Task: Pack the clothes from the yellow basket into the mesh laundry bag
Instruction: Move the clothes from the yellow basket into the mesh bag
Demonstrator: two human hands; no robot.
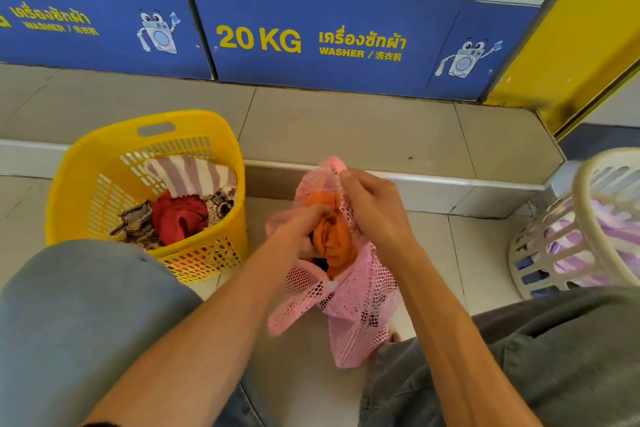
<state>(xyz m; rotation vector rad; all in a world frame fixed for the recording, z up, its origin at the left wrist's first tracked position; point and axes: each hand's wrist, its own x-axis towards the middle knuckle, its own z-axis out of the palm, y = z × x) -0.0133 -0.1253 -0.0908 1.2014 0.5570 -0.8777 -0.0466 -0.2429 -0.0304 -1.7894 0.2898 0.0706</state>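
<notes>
Clothes remain in the yellow basket [104,163] at 9 o'clock of the frame: a striped towel-like piece [194,174] draped against the far wall, a red garment [176,217] in the middle, and patterned brown fabric [138,224] beside it. One orange garment [334,236] sits in the mouth of the pink mesh laundry bag [349,302], at frame centre, hanging just above the tiled floor [363,128].

Grip state: the right hand [370,204] pinches the upper rim of the bag and lifts it, fingers curled over the netting. The left hand [304,229] is pushed into the opening against the orange garment; its fingertips are hidden by cloth, so whether it clutches or merely presses appears uncertain, though a curled hold looks likely.

Recommended practice for the step in hand: keep the rim raised and taut so the mouth stays wide, and drive the garment down to the bag's bottom rather than leaving it bunched at the top, since three or more pieces must follow.

Materials: the bag is soft, open-weave netting, limp and shapeless. The basket is rigid slotted plastic with a cut-out handle. A second, pale basket [588,184] stands at 3 o'clock.
</notes>
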